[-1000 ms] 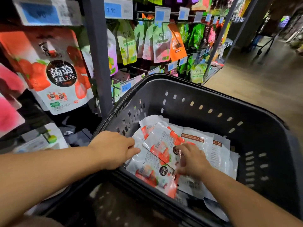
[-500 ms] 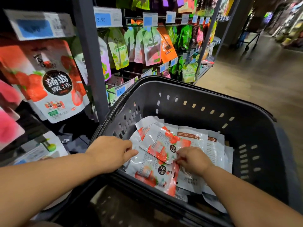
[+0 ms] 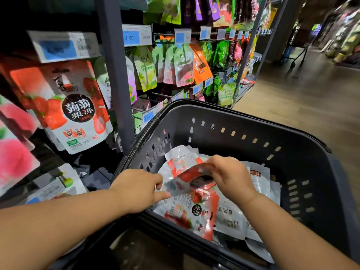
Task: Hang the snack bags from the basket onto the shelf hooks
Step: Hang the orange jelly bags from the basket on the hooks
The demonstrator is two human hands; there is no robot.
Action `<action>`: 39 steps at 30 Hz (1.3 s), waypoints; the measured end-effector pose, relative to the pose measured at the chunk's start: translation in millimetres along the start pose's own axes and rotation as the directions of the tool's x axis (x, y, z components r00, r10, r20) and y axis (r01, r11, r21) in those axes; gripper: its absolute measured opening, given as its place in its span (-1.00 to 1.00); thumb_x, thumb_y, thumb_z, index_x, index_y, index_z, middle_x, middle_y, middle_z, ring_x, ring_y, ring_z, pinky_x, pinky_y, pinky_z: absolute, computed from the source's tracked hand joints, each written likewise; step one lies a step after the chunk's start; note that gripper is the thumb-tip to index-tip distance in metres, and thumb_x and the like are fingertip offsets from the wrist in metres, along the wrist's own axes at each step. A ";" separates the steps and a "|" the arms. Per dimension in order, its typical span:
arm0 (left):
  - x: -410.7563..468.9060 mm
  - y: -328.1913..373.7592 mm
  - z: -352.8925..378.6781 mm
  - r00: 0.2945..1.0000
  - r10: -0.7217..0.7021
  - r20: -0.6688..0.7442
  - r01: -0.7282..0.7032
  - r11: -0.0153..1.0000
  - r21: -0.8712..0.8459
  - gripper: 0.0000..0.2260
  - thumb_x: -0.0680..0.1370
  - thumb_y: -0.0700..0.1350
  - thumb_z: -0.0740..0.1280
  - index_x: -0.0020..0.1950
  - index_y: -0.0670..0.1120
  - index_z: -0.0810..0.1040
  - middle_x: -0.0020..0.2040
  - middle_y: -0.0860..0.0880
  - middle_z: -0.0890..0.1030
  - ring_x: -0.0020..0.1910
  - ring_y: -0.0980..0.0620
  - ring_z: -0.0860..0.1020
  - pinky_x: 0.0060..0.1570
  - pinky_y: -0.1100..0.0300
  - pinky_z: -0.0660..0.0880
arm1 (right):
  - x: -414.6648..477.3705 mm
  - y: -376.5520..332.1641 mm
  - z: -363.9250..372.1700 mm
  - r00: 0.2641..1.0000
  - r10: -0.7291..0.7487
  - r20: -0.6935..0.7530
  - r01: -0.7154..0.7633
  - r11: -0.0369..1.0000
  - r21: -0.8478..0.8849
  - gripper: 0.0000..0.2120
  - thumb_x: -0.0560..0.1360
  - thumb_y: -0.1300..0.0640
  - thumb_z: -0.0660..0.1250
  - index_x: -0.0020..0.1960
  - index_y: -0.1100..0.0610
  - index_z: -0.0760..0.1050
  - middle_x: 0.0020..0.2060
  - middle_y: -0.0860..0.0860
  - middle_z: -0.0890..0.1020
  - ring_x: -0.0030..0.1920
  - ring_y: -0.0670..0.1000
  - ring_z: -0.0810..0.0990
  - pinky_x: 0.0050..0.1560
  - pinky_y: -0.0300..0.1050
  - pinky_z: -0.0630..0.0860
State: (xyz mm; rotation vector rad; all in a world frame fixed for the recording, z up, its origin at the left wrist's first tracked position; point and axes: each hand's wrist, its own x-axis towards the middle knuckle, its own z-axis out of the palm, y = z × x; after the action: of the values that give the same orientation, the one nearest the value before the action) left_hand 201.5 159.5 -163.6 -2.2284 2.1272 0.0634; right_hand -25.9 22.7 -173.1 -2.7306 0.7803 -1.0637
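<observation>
Standing at a dark grey basket (image 3: 243,115) drawn up beside the shelf (image 3: 115,75). Gripping a strawberry snack bag (image 3: 190,177) with the right hand (image 3: 231,178), fingers (image 3: 213,165) curled over its top edge, thumb hidden behind it. Holding it lifted and tilted above the heap, over the near-left part of the basket; too blurred to read the print. Resting the left hand (image 3: 136,190) on the basket's near-left rim, forefinger and thumb stretched out to the lifted bag's left edge and touching it; cannot tell whether pinching it or only steadying it.

Underneath, lying flat in the basket: a second strawberry bag (image 3: 191,213) toward the near edge, another red-and-white bag (image 3: 181,158) peeking out toward the far-left corner, and white bags (image 3: 260,178) with brown bands toward the right side, all overlapping.

On the shelf, left of the basket: a large strawberry bag (image 3: 74,108) hanging under a blue price tag (image 3: 62,46), with pink peach bags (image 3: 15,151) at the far left. Beyond the grey upright (image 3: 118,117): green pouches (image 3: 145,67) and an orange pouch (image 3: 200,63) hanging in rows beneath more price tags (image 3: 136,36). Wooden floor (image 3: 292,98) to the right of the shelf.
</observation>
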 end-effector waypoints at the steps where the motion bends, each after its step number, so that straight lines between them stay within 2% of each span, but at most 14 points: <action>1: 0.3 0.0 -0.6 1.000 -0.002 0.003 0.002 1.000 -0.006 -0.55 0.49 0.46 0.07 0.06 0.14 0.41 -0.02 0.14 0.60 0.03 0.06 0.55 0.00 0.12 0.46 | 4.1 -4.7 -2.4 0.998 -0.061 -0.035 0.061 0.998 -0.007 -0.74 0.51 0.03 0.17 -0.15 0.12 0.58 -0.39 -0.02 0.59 -0.33 0.07 0.53 -0.36 -0.05 0.46; 4: 0.5 0.5 -4.2 1.000 -0.006 0.017 0.007 0.999 -0.036 -0.34 0.38 0.55 0.11 0.31 0.18 0.38 0.19 0.21 0.56 0.19 0.08 0.53 0.14 0.10 0.47 | 13.8 -19.2 -8.0 0.984 -0.170 -0.047 0.172 0.984 0.042 -0.78 0.53 0.04 0.21 -0.11 0.09 0.60 -0.37 -0.04 0.60 -0.32 0.04 0.55 -0.31 -0.09 0.45; 7: 2.2 1.4 -7.0 1.000 0.011 0.021 -0.009 0.997 -0.074 -0.24 0.28 0.60 0.15 0.36 0.24 0.34 0.21 0.22 0.57 0.21 0.10 0.53 0.10 0.15 0.45 | 22.3 -37.8 -10.9 0.970 -0.232 -0.069 0.239 0.963 0.121 -0.86 0.47 0.09 0.21 -0.06 -0.02 0.53 -0.34 -0.05 0.63 -0.31 0.03 0.59 -0.31 -0.08 0.48; 11: 5.4 5.2 -18.6 1.000 0.022 0.010 -0.022 0.998 -0.056 -0.43 0.26 0.59 0.23 -0.02 0.17 0.48 -0.12 0.06 0.60 -0.01 -0.01 0.58 -0.16 0.15 0.33 | 36.7 -58.7 -5.8 0.960 -0.276 -0.052 0.281 0.945 0.167 -0.81 0.47 0.07 0.23 -0.10 0.06 0.62 -0.30 -0.06 0.64 -0.27 -0.01 0.59 -0.35 -0.08 0.54; 14: 5.9 7.0 -24.3 0.996 -0.040 0.074 0.047 0.994 -0.097 -0.49 0.28 0.55 0.27 -0.34 0.10 0.39 -0.33 0.07 0.47 -0.10 0.00 0.56 -0.21 0.17 0.30 | 47.4 -65.7 -0.5 0.961 -0.269 -0.064 0.277 0.939 0.204 -0.79 0.50 0.05 0.24 -0.10 0.07 0.63 -0.29 -0.05 0.65 -0.26 0.03 0.62 -0.31 -0.04 0.57; 19: 7.6 0.6 -21.1 0.993 -0.110 0.030 0.114 0.971 -0.208 -0.37 0.33 0.53 0.23 -0.35 -0.07 0.36 -0.40 0.01 0.45 -0.36 0.11 0.43 -0.37 0.16 0.27 | 64.9 -68.4 1.5 0.967 -0.245 -0.076 0.256 0.933 0.253 -0.81 0.52 -0.01 0.31 -0.08 0.05 0.65 -0.24 -0.12 0.67 -0.21 -0.10 0.62 -0.20 -0.15 0.55; 21: 6.3 3.0 -21.2 0.989 -0.147 -0.010 0.141 0.964 -0.224 -0.39 0.41 0.47 0.23 -0.41 -0.08 0.30 -0.44 0.00 0.39 -0.41 0.10 0.38 -0.39 0.15 0.24 | 73.0 -64.4 1.2 0.983 -0.172 -0.070 0.185 0.929 0.321 -0.82 0.49 -0.07 0.36 -0.08 0.01 0.65 -0.21 -0.15 0.67 -0.18 -0.14 0.62 -0.13 -0.19 0.55; 23: 5.0 6.2 -20.9 0.972 -0.231 -0.052 0.215 0.952 -0.220 -0.37 0.44 0.45 0.20 -0.45 -0.10 0.27 -0.46 -0.02 0.36 -0.43 0.04 0.37 -0.38 0.10 0.25 | 77.6 -51.5 0.9 0.997 0.039 -0.065 -0.007 0.900 0.436 -0.81 0.46 -0.13 0.35 -0.06 -0.05 0.61 -0.17 -0.19 0.65 -0.13 -0.14 0.63 -0.05 -0.23 0.54; 26: 4.4 6.7 -15.3 0.938 -0.318 -0.139 0.274 0.924 -0.266 -0.33 0.42 0.47 0.17 -0.50 -0.12 0.25 -0.49 -0.04 0.33 -0.42 -0.04 0.41 -0.35 0.07 0.27 | 65.1 -12.5 9.4 0.923 0.381 -0.046 -0.307 0.806 0.506 -0.94 0.57 -0.07 0.26 -0.06 -0.15 0.49 -0.10 -0.20 0.61 -0.05 -0.22 0.57 0.01 -0.27 0.46; 28: 4.3 4.0 -9.3 0.922 -0.317 -0.224 0.227 0.908 -0.351 -0.30 0.35 0.56 0.13 -0.50 -0.09 0.30 -0.45 -0.06 0.39 -0.33 -0.06 0.48 -0.30 0.07 0.30 | 39.3 17.8 23.6 0.842 0.539 0.032 -0.492 0.743 0.454 -0.83 0.64 0.02 0.22 -0.12 -0.13 0.48 -0.13 -0.14 0.59 -0.06 -0.10 0.56 -0.03 -0.14 0.46; 31: 3.6 -1.2 0.1 0.875 -0.258 -0.410 0.075 0.908 -0.412 -0.31 0.30 0.54 -0.06 -0.33 0.06 0.63 -0.29 0.05 0.62 -0.08 0.06 0.55 0.07 0.33 0.28 | -4.6 54.0 46.9 0.679 0.621 0.391 -0.694 0.717 0.067 -0.88 0.59 0.00 0.32 -0.13 -0.08 0.51 -0.15 -0.13 0.59 -0.04 -0.01 0.58 -0.07 -0.13 0.45; 34: 1.8 -6.6 4.4 0.878 -0.262 -0.400 0.121 0.931 -0.345 -0.11 0.27 0.62 -0.23 -0.22 0.06 0.70 -0.14 0.08 0.68 0.13 0.20 0.51 0.45 0.31 -0.10 | -29.8 68.5 61.0 0.536 0.621 0.572 -0.656 0.733 -0.180 -0.87 0.52 -0.08 0.39 0.03 -0.08 0.61 -0.03 -0.10 0.63 0.00 -0.03 0.59 0.02 -0.13 0.48; 36: 2.0 -10.2 1.8 0.854 -0.320 -0.410 0.130 0.895 -0.427 -0.27 0.29 0.54 -0.12 -0.33 0.08 0.67 -0.18 0.05 0.68 0.16 0.15 0.51 0.50 0.23 -0.12 | -30.2 65.8 61.2 0.533 0.627 0.569 -0.627 0.743 -0.232 -0.79 0.51 -0.09 0.40 0.11 -0.06 0.61 0.05 -0.05 0.64 0.02 -0.01 0.59 0.02 -0.13 0.48; 39: 2.7 -13.6 -4.6 0.839 -0.368 -0.401 0.140 0.858 -0.494 -0.26 0.28 0.48 -0.05 -0.35 -0.06 0.69 -0.21 -0.08 0.69 0.15 0.14 0.40 0.52 0.17 -0.06 | -26.2 58.8 57.9 0.508 0.612 0.607 -0.580 0.763 -0.285 -0.69 0.47 -0.13 0.43 0.14 -0.03 0.52 0.06 -0.04 0.62 0.05 0.00 0.55 0.07 -0.10 0.50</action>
State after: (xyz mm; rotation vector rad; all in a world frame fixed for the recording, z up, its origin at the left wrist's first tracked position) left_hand 215.2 157.2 -159.0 -3.0814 2.1615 -0.0281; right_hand -29.1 -19.6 -248.5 -2.2414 1.4233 0.1164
